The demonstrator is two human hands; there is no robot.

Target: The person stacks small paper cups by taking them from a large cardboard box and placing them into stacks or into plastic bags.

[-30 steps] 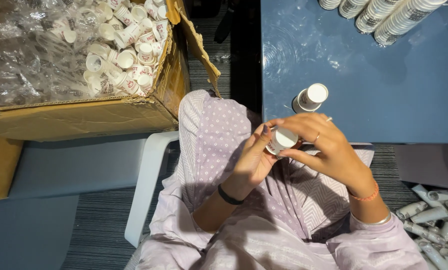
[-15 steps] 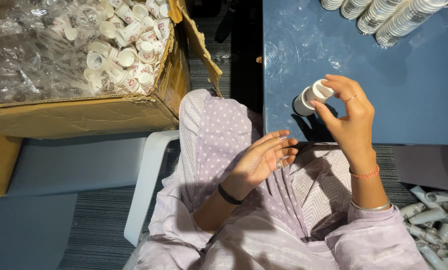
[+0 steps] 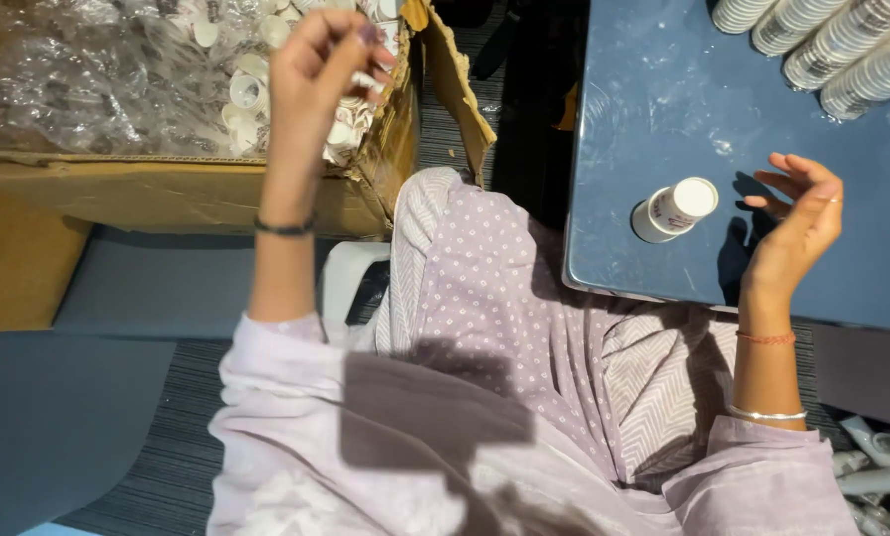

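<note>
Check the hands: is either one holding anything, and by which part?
Left hand, over the cardboard box, pinches a small white piece at one end between its fingers; what it is cannot be told. Right hand is open and empty beside the small white jar.

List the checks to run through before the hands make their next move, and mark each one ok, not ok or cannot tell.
1. Left hand is over the cardboard box of small white cups: ok.
2. Left fingers pinch a small white piece: ok, though what the piece is cannot be told.
3. Right hand is free, fingers spread, holding nothing: ok.
4. White cup lies on its side on the blue table, apart from the right hand: ok.
5. Cup on the table is steady and will not roll: cannot tell.
6. Stacks of cups at the table's far edge are out of the hands' way: ok.
</note>
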